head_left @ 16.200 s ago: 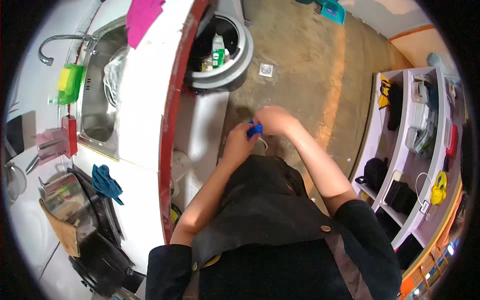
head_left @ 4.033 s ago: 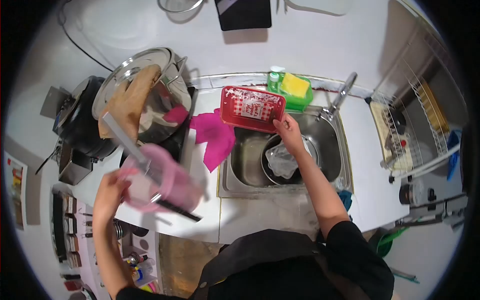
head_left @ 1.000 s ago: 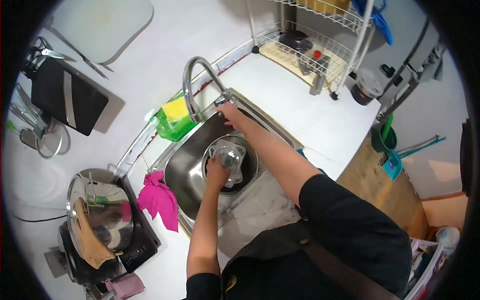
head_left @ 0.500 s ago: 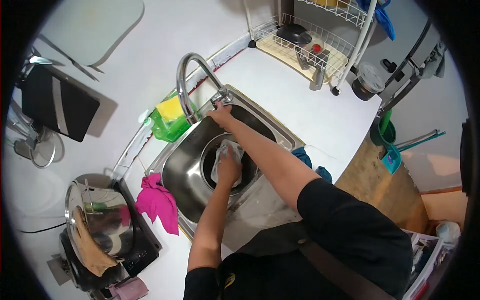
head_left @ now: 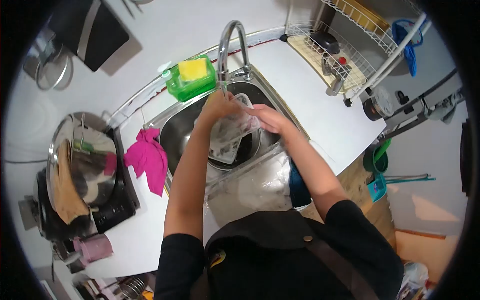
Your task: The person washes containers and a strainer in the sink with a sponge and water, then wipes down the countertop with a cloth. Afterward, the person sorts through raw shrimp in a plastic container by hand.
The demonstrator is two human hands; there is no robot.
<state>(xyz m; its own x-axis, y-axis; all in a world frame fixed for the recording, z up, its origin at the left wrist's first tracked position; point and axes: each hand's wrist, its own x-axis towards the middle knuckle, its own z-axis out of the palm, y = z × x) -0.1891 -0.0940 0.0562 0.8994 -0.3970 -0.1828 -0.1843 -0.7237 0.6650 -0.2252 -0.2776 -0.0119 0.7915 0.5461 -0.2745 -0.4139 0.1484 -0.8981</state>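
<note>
In the sink point(head_left: 176, 134), right under the tap point(head_left: 223, 52), two bare hands are busy with a clear plastic piece point(head_left: 231, 130). Half a second ago, the right hand point(head_left: 269, 120) was up by the tap handle point(head_left: 245, 74), and the left hand point(head_left: 218, 106) was down in the round bowl point(head_left: 259, 144). Now the right hand has let go of the handle and come over to the plastic. The left hand has come up to the tap's mouth. So both hands seem free to work on the plastic together, and it looks like water is running down on it.

The grip of the left hand looks closed, with its fingers bent around the plastic's upper left part, though some are hidden. The grip of the right hand is harder to read. Its fingers are quite straight and touch the plastic's right edge, but I cannot tell if they pinch it. The plastic is between the hands, over the bowl, and its exact shape is blurry. The yellow sponge point(head_left: 193, 70) and the pink cloth point(head_left: 149, 159) lie apart from the hands.
</note>
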